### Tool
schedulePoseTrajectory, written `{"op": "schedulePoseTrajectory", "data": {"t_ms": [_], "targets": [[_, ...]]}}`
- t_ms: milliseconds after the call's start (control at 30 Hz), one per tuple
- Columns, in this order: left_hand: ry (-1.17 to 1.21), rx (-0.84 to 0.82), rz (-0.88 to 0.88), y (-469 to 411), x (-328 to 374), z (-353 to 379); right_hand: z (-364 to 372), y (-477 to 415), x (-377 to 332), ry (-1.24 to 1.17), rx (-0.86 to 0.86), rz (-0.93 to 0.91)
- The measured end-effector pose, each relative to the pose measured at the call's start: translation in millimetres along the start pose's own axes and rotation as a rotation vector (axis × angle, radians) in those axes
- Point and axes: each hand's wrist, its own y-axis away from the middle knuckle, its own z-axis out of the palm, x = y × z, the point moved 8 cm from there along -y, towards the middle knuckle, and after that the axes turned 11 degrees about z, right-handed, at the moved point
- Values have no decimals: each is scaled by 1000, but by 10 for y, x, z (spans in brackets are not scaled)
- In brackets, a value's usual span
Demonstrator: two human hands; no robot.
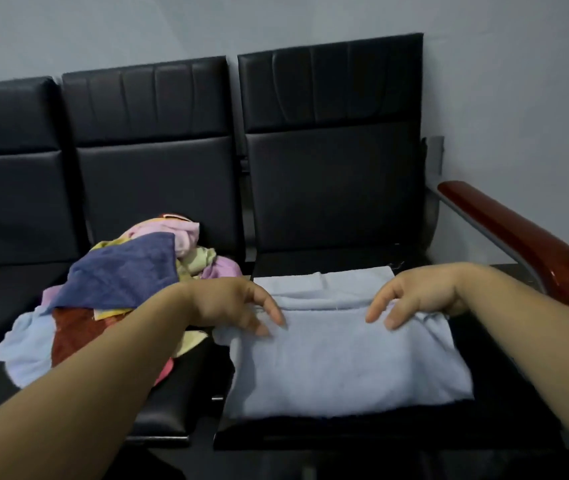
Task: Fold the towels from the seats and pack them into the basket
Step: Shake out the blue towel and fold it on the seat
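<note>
On the right-end seat cushion (310,433) of the black padded bench (331,98): pale blue terry towel (345,368), laid flat, covering most of the cushion. Part-folded, with the near layer doubled over toward the backrest. Fold edge running left to right under both hands, a single-layer strip exposed beyond it. Near hem close to the cushion's front edge, slightly ragged.

At the left end of the fold edge: left hand (231,303). Palm down, fingers fairly straight and apart, tips touching the cloth. Nothing clamped, contact only.

At the right end of the same edge: right hand (418,299). Palm down, two fingertips resting on top of the towel, cloth bunched up against the heel of the palm. Thumb hidden underneath, so pinching or only pressing: cannot tell.

On the middle seat (179,403), just left of the spread towel: loose unfolded heap of mixed-colour towels (186,251). Dark blue towel (123,275) on top, pink and pale yellow behind, maroon and another pale blue at the front. Heap's right side partly hidden behind the left hand; touching the spread towel or not, unclear.

Far right: glossy red-brown wooden armrest (518,233). Behind everything: plain grey wall (518,64).
</note>
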Motion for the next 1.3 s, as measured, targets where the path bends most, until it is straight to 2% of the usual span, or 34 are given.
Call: {"op": "schedulePoseTrajectory", "data": {"t_ms": [100,200,267,333,433,500,567,700,833,1067,1300], "targets": [[134,118,-25,-179,-279,150,-34,-290,140,-10,185,4],[-84,148,-38,-372,-574,307,23,-603,277,51,365,-19],[-151,94,-110,-431,-721,408,97,-757,363,84,355,-10],[-77,60,-169,-439,-816,416,91,-798,385,87,317,21],[60,36,-152,-420,-935,393,53,-835,419,-6,185,58],[172,134,-122,-382,-1016,324,1,-862,467,-158,134,56],[270,304,-130,-334,-1136,196,-67,-900,526,-345,121,73],[352,499,-226,-272,-1337,35,-258,-1029,567,-563,249,94],[257,593,-323,-255,-1474,-68,-367,-1174,588,-634,354,79],[107,715,-373,-232,-1592,-228,-631,-1211,594,-692,619,40],[-125,656,-394,-276,-1593,-290,-734,-1301,658,-597,755,93]]}}
